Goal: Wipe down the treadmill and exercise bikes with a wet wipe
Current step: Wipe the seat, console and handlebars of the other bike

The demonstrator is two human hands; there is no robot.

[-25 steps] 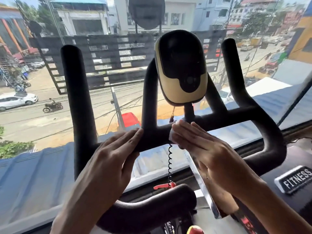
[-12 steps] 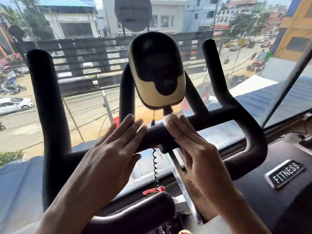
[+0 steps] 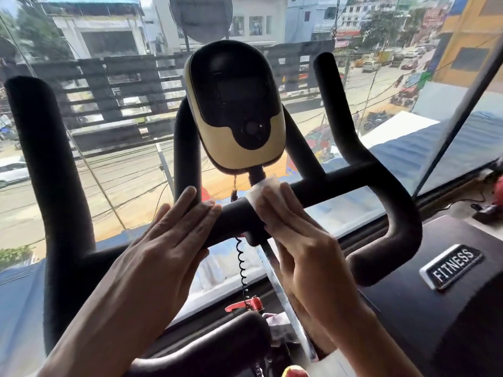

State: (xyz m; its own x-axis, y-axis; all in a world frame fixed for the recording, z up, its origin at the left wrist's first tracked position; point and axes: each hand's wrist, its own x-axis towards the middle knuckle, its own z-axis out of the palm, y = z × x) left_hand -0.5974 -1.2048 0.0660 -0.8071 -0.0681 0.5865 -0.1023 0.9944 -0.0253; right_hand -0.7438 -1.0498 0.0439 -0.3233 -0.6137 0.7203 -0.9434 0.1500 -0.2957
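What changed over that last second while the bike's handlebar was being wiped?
The right hand slid the wet wipe slightly along the crossbar, up to the foot of the console stem, and more of the wipe now shows past the fingertips. The left hand stayed flat on the crossbar, left of the stem; nothing was picked up or let go.

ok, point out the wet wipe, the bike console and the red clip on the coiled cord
wet wipe (image 3: 262, 187): head view, on the white sheet's bare upper part.
bike console (image 3: 234, 99): head view, on its dark screen.
red clip (image 3: 253, 302): head view, on its red body at the cord's lower end.
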